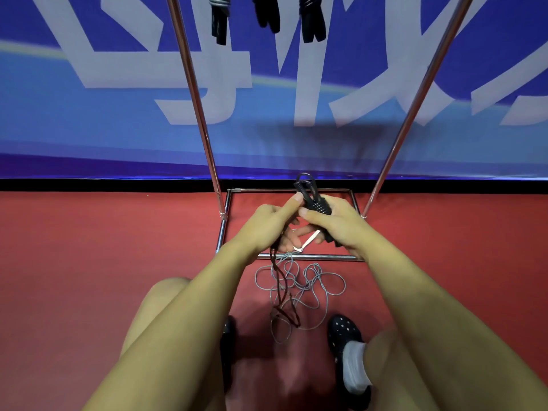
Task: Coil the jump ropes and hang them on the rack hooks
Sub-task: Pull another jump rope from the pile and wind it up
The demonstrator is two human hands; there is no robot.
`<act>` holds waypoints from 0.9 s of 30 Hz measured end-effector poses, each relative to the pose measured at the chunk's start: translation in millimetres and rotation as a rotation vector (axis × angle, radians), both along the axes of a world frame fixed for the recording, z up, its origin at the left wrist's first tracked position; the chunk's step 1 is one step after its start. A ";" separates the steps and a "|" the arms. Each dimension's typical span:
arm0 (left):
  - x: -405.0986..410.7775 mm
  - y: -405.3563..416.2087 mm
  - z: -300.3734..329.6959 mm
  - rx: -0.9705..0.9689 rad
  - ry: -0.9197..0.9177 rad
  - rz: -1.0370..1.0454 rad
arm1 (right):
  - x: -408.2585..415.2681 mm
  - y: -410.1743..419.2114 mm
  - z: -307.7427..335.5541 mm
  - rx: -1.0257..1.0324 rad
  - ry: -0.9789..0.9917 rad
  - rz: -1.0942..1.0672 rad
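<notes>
Red floor, blue banner behind: three coiled ropes hang top centre; mid-frame our left hand and right hand curl their fingers round the dark rope, half-wound; grey rope loose below.

Blue banner with pale lettering behind; red floor; dotted black shoe, grey sock.

Bright even light, soft shadows, wide-angle edge distortion
</notes>
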State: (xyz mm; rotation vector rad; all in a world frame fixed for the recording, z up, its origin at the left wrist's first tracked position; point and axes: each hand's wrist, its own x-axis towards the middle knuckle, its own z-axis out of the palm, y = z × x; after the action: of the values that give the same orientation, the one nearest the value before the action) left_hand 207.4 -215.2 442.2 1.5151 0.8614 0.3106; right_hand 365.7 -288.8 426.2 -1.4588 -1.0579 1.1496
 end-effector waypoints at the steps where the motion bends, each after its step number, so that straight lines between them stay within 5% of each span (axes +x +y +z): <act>1: -1.4 1.8 -0.3 -0.026 0.031 -0.005 | 3.7 0.8 -1.3 -0.003 -0.021 -0.027; 5: -2.0 4.7 -5.4 0.027 0.034 -0.060 | 10.8 0.8 -8.1 0.002 -0.045 -0.057; 17: 5.0 10.6 -16.6 0.232 -0.072 0.251 | 12.4 3.5 -1.7 -0.057 0.373 -0.116; 27: 5.7 9.2 -15.8 0.327 -0.002 0.172 | 12.2 0.1 -6.6 0.001 0.071 -0.112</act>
State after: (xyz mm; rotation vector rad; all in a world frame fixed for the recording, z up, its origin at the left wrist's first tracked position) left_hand 213.1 -206.0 426.4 1.7427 0.9757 0.6024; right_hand 377.9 -288.7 419.6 -1.4478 -0.9158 1.1127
